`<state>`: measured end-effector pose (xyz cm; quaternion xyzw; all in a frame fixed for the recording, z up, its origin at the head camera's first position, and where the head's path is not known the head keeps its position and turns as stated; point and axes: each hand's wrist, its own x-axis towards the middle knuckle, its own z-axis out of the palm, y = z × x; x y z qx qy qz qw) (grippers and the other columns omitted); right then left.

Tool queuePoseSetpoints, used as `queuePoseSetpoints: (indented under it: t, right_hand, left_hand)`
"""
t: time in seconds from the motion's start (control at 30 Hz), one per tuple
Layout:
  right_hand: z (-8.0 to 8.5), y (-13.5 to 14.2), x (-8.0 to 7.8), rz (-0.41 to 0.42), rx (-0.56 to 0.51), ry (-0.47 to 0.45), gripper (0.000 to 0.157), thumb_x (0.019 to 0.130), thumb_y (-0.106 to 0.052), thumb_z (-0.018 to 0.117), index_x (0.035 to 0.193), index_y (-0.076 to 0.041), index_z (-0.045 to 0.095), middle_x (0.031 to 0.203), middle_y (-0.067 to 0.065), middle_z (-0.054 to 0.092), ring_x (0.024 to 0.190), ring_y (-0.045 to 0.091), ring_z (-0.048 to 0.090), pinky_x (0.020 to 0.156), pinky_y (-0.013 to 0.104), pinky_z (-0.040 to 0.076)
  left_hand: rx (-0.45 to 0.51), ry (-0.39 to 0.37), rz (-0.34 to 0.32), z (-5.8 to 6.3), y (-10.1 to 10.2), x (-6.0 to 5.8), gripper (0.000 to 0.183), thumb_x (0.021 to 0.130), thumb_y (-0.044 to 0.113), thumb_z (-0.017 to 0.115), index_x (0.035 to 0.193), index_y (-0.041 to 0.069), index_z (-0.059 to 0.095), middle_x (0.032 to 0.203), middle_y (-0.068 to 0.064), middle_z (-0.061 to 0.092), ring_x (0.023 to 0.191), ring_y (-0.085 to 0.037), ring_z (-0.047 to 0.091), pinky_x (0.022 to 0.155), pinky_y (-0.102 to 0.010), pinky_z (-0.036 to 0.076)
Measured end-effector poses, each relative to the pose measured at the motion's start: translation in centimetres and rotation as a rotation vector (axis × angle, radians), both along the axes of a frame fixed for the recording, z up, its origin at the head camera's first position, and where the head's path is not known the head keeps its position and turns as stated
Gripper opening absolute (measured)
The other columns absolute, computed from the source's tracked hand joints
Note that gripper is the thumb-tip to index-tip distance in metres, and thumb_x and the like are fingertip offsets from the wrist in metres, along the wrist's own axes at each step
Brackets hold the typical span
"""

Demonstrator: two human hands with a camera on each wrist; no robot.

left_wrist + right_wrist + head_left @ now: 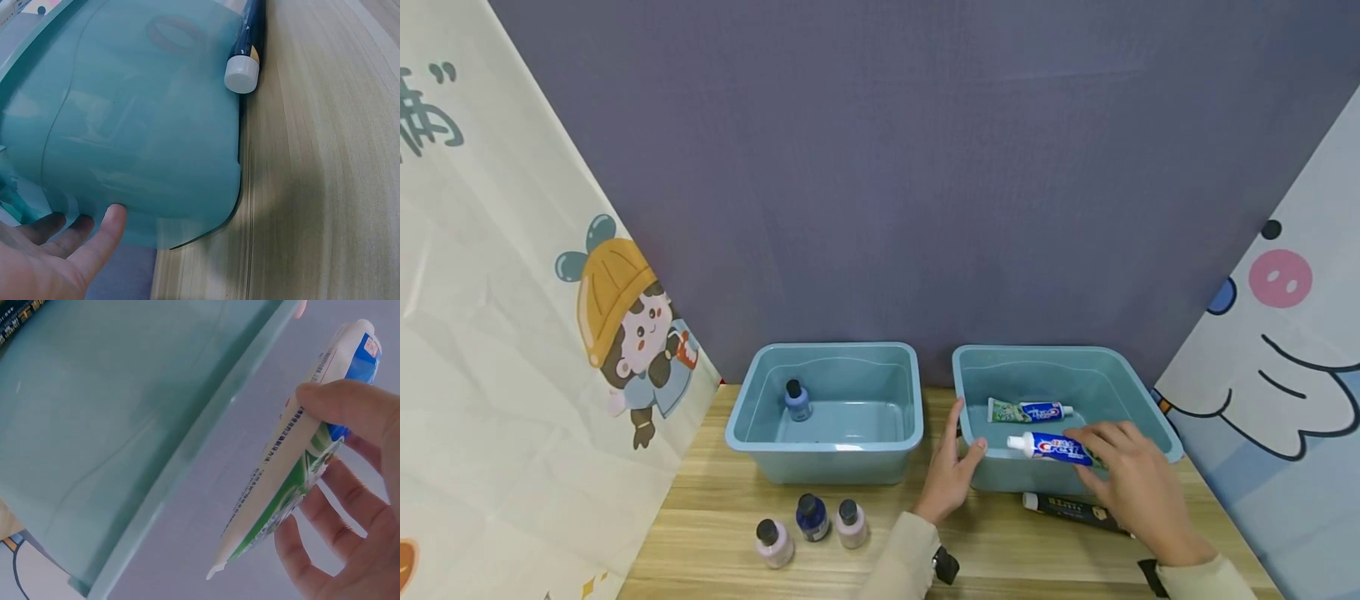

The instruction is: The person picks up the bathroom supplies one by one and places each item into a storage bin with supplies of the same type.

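My right hand (1138, 479) pinches a blue, white and green toothpaste tube (281, 456) between thumb and fingers, above the front rim of the right blue-green bin (1037, 354). The tube's white cap points left in the head view. A similar toothpaste tube (1030, 411) lies inside that bin. My left hand (946, 479) rests with extended fingers against the bin's front left corner; in the left wrist view its fingertips (114, 214) lie on the outer wall. A black tube with a white cap (1075, 510) lies on the table by the bin's front.
To the left stands another blue-green bin (823, 462) with a small blue bottle (798, 402) inside. Before it on the wooden table (700, 533) are a dark blue bottle (812, 521) and two pale pink bottles (852, 527). A grey cloth wall (880, 167) rises behind the bins.
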<state>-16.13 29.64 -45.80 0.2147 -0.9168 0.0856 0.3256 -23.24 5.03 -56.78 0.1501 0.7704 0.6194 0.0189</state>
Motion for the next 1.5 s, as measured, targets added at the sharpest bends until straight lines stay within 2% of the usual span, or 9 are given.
queuePoseSetpoints:
  t: [0.17, 0.27, 0.37, 0.5, 0.73, 0.93, 1.17, 1.33, 1.5]
  right_hand:
    - [0.9, 0.3, -0.8, 0.007, 0.024, 0.01, 0.047, 0.07, -0.024, 0.092, 0.112, -0.01, 0.077, 0.099, 0.006, 0.073, 0.089, 0.029, 0.061, 0.07, 0.048, 0.054]
    - [1.5, 0.5, -1.3, 0.016, 0.031, 0.023, 0.058, 0.057, -0.011, 0.094, 0.112, -0.01, 0.076, 0.099, 0.007, 0.073, 0.089, 0.029, 0.061, 0.07, 0.048, 0.053]
    - [2.0, 0.7, -1.8, 0.037, 0.032, 0.032, 0.045, 0.078, -0.035, 0.088, 0.113, -0.009, 0.076, 0.101, 0.007, 0.073, 0.089, 0.03, 0.062, 0.07, 0.049, 0.053]
    - [2.6, 0.8, -2.2, 0.041, 0.034, 0.044, 0.07, 0.102, -0.066, 0.035, 0.114, -0.011, 0.076, 0.102, 0.006, 0.073, 0.09, 0.03, 0.062, 0.069, 0.051, 0.055]
    - [3.4, 0.8, -2.6, 0.008, 0.065, 0.025, 0.052, 0.066, -0.019, 0.093, 0.115, -0.013, 0.076, 0.104, 0.004, 0.073, 0.091, 0.028, 0.063, 0.063, 0.048, 0.056]
    - [3.8, 1.1, -3.1, 0.024, 0.067, 0.037, 0.057, 0.06, -0.013, 0.094, 0.115, -0.012, 0.076, 0.104, 0.005, 0.073, 0.09, 0.028, 0.063, 0.061, 0.046, 0.054]
    - [3.7, 1.6, -3.9, 0.058, 0.059, 0.046, 0.058, 0.098, -0.064, 0.052, 0.116, -0.014, 0.076, 0.105, 0.005, 0.074, 0.089, 0.029, 0.064, 0.058, 0.044, 0.053]
    - [3.9, 1.4, -4.2, 0.052, 0.093, 0.04, 0.058, 0.06, -0.013, 0.094, 0.116, -0.013, 0.076, 0.104, 0.006, 0.074, 0.091, 0.029, 0.064, 0.064, 0.047, 0.056]
    - [4.1, 1.4, -4.9, 0.054, 0.103, 0.029, 0.058, 0.06, -0.013, 0.095, 0.114, -0.011, 0.076, 0.104, 0.008, 0.073, 0.091, 0.03, 0.065, 0.066, 0.049, 0.056]
  left_hand:
    - [-0.002, 0.0, 0.002, 0.1, 0.0, -0.1, 0.069, 0.105, 0.052, 0.05, 0.161, 0.05, 0.01, 0.17, 0.015, 0.018, 0.153, -0.029, 0.031, 0.117, -0.058, 0.036]
    - [-0.004, 0.0, 0.0, 0.1, 0.0, -0.2, 0.069, 0.105, 0.054, 0.049, 0.161, 0.049, 0.01, 0.17, 0.014, 0.017, 0.154, -0.029, 0.03, 0.117, -0.058, 0.037]
    - [-0.011, 0.0, -0.004, 0.0, 0.0, -0.2, 0.069, 0.104, 0.055, 0.049, 0.161, 0.05, 0.01, 0.171, 0.013, 0.017, 0.154, -0.029, 0.03, 0.117, -0.058, 0.037]
    - [-0.013, 0.002, -0.005, 0.0, 0.0, -0.2, 0.069, 0.105, 0.054, 0.049, 0.161, 0.05, 0.009, 0.171, 0.012, 0.017, 0.154, -0.03, 0.03, 0.116, -0.06, 0.037]
    - [-0.018, 0.003, 0.009, 0.1, 0.0, -0.1, 0.069, 0.104, 0.056, 0.049, 0.162, 0.048, 0.011, 0.17, 0.011, 0.019, 0.153, -0.03, 0.031, 0.116, -0.061, 0.036]
    - [-0.021, -0.004, 0.009, 0.2, 0.0, -0.1, 0.069, 0.104, 0.055, 0.049, 0.161, 0.05, 0.01, 0.171, 0.011, 0.019, 0.154, -0.03, 0.03, 0.117, -0.061, 0.035]
    - [-0.015, 0.0, 0.011, 0.2, 0.1, -0.1, 0.069, 0.105, 0.053, 0.049, 0.161, 0.049, 0.011, 0.17, 0.01, 0.019, 0.154, -0.03, 0.03, 0.118, -0.062, 0.033]
    - [-0.008, 0.004, 0.019, 0.0, 0.2, 0.0, 0.069, 0.104, 0.054, 0.051, 0.161, 0.051, 0.011, 0.17, 0.011, 0.019, 0.153, -0.03, 0.03, 0.118, -0.062, 0.032]
    - [-0.012, 0.008, 0.019, -0.1, 0.3, 0.0, 0.069, 0.104, 0.055, 0.05, 0.16, 0.051, 0.011, 0.17, 0.012, 0.019, 0.153, -0.03, 0.03, 0.118, -0.063, 0.032]
